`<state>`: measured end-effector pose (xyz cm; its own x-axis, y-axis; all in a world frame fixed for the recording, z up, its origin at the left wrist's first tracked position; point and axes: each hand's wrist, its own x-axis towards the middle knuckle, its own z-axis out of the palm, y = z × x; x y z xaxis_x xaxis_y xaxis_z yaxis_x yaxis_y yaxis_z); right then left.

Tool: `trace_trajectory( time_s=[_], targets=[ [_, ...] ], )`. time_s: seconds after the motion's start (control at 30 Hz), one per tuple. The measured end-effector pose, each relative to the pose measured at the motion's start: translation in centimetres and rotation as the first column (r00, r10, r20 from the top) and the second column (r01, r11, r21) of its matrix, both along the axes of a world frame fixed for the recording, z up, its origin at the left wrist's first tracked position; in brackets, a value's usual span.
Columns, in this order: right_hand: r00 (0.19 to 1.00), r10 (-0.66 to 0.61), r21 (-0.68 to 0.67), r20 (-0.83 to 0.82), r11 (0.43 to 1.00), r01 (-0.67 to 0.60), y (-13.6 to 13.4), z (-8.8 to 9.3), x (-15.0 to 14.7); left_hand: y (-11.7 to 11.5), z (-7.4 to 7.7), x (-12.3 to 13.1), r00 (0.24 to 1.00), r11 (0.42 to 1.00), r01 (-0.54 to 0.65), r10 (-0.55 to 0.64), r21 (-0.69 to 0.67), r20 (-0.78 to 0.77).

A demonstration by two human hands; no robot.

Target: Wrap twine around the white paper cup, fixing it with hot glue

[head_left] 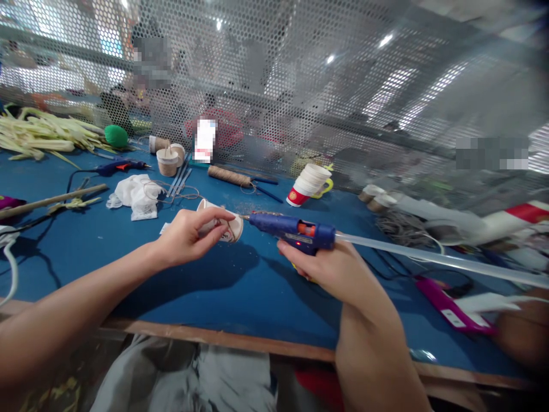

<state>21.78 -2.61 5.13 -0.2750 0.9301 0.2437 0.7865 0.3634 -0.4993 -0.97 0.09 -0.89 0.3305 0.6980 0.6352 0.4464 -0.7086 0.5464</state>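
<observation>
"What is the glue gun [278,227] made of?"
"Smooth plastic, a bit shiny, with a metal tip [245,217]."
"And the glue stick [429,258]?"
"Clear, glossy plastic."
"Is the twine roll [227,175] smooth?"
"No, it looks rough and stringy. The stacked cups [309,183] look like smooth paper."
"And the surface [171,300]?"
"Smooth and mostly dull, with a wood edge [214,336]."
"The mesh screen [257,57] looks like metal."
</observation>
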Motion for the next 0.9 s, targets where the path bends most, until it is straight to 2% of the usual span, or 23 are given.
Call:
trace_trajectory(
  time_s=[0.33, 0.63, 0.9],
  targets=[
    [0.998, 0.028, 0.066, 0.064, 0.997, -0.033, -0.16, -0.21, 0.14, 0.15, 0.02, 0.18, 0.992, 0.993, -0.073, 0.082, -0.096, 0.091],
    [0.999, 0.019, -0.022, 0.032, 1.0, -0.018, -0.39, -0.09, 0.11, 0.38, 0.06, 0.16, 0.989, 0.987, -0.077, 0.093, -0.141, 0.114],
    [0.995, 0.039, -0.009, 0.088, 0.999, -0.038, -0.25, -0.41, 0.16, 0.45, 0.12, 0.09, 0.985, 0.975, -0.109, 0.131, -0.196, 0.107]
  ],
)
